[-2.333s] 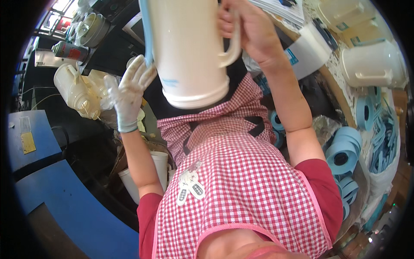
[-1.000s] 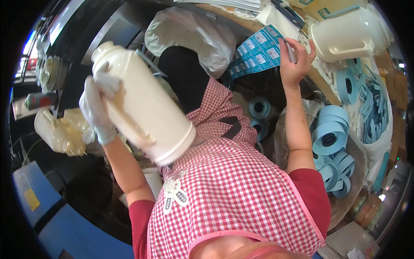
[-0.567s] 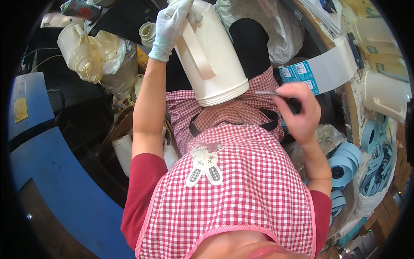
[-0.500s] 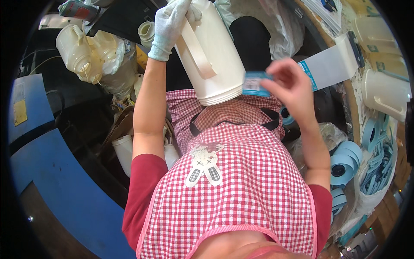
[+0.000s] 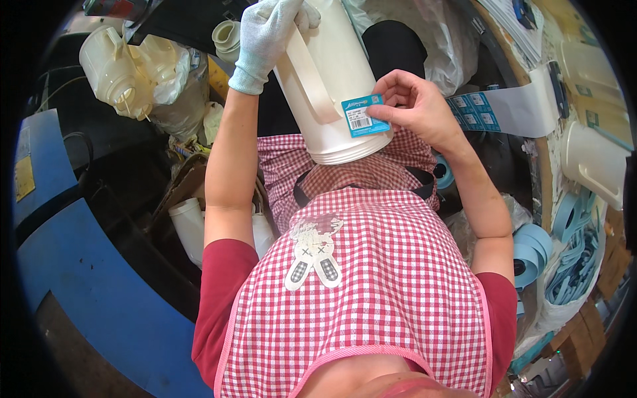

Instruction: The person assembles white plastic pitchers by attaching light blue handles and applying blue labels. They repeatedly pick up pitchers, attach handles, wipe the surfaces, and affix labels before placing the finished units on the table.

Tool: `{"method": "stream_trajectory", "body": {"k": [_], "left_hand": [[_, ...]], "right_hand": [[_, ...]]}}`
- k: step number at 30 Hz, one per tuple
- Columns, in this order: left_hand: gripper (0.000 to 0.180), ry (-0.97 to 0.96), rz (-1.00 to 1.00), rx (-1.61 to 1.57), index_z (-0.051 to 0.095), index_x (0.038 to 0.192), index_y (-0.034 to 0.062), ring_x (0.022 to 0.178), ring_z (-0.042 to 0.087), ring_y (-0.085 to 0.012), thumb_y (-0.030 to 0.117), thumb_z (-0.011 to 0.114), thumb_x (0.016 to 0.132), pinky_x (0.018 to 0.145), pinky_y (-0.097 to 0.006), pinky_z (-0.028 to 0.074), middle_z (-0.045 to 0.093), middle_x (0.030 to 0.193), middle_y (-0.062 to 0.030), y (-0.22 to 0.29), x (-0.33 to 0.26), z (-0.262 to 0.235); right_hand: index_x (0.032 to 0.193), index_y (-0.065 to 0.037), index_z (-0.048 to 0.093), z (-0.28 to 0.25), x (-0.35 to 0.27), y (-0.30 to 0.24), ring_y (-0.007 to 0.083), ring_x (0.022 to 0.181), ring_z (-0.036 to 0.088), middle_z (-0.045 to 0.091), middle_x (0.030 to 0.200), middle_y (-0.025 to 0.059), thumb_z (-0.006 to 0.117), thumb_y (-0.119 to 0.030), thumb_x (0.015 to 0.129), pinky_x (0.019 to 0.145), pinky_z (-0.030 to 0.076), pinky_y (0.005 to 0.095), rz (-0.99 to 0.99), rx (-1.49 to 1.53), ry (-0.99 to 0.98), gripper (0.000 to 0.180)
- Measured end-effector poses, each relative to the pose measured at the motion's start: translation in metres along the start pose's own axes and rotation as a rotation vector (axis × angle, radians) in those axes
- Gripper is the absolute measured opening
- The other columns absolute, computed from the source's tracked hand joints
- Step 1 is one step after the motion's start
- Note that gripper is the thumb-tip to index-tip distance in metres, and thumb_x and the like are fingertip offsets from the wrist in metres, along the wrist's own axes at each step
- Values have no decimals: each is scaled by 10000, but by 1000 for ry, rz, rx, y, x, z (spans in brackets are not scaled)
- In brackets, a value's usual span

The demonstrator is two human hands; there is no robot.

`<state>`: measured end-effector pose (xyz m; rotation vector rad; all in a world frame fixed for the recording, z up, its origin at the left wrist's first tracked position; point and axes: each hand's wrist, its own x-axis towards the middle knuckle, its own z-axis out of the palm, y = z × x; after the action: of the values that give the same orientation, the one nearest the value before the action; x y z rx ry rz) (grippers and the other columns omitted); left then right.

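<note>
A cream-white plastic jug (image 5: 338,63) lies tilted across my lap, its threaded rim turned toward my apron. My left hand (image 5: 269,40), in a pale knitted glove, is closed around the jug at the upper end of its handle. My bare right hand (image 5: 418,109) pinches the right edge of a blue sticker label (image 5: 360,121) between thumb and fingers. The label lies over the jug's side, just above the threaded rim and right of the handle. How much of it is stuck down I cannot tell.
A white strip (image 5: 511,109) with rows of blue labels hangs from the bench edge at right. Blue tape rolls (image 5: 531,255) and another white jug (image 5: 592,156) are there too. Cream jugs (image 5: 106,66) stand at upper left, above a blue panel (image 5: 99,272).
My right hand has moved left with the label, bringing it from beside the jug onto its side. The left hand keeps its hold on the jug.
</note>
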<state>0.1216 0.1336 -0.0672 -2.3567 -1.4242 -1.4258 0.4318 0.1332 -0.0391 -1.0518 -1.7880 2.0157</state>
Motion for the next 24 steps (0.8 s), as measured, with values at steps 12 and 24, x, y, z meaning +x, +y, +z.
{"method": "stream_trajectory", "body": {"k": [12, 24], "left_hand": [[292, 24, -336, -378, 636, 1201, -28, 709, 662, -153, 196, 469, 1116, 733, -298, 550, 715, 840, -73, 15, -1, 4], [674, 400, -572, -274, 424, 1562, -3, 1419, 502, -318, 263, 673, 994, 1164, -436, 428, 426, 1615, -205, 102, 76, -97]], "right_hand": [[1126, -29, 690, -36, 1, 16, 108, 801, 652, 702, 945, 41, 908, -189, 814, 721, 540, 235, 1, -641, 268, 413], [974, -93, 625, 3, -12, 11, 55, 433, 403, 460, 544, -46, 559, -501, 1088, 433, 345, 237, -281, 756, 181, 429]]}}
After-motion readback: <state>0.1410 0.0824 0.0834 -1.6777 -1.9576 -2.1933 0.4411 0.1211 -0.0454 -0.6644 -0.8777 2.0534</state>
